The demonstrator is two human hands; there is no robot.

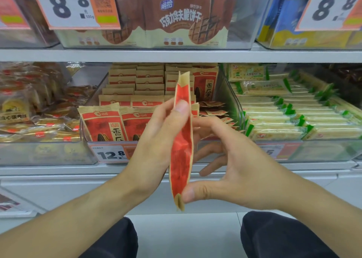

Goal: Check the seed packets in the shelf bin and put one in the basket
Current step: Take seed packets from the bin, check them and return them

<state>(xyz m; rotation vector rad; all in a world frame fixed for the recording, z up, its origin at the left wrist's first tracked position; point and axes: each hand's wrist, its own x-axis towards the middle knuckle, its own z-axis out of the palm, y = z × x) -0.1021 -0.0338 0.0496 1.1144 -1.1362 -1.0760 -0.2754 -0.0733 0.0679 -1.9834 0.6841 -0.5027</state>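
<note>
Both hands hold one seed packet edge-on to the camera, upright, in front of the shelf. The left hand pinches its upper half, thumb pressed on the near face and fingers behind. The right hand grips the lower end, thumb against the packet's right side near the bottom, fingers curled behind it. The packet is red with tan ends and stands clear of the bin. That clear bin sits on the middle shelf just behind the hands, filled with rows of the same packets, a price tag reading 12.8 on its front. Left of it lies a bin of brown-wrapped snacks; right, green-and-cream cracker packs. On the shelf above stand brown biscuit bags and tags reading 8.8. Dark-trousered knees show below
</note>
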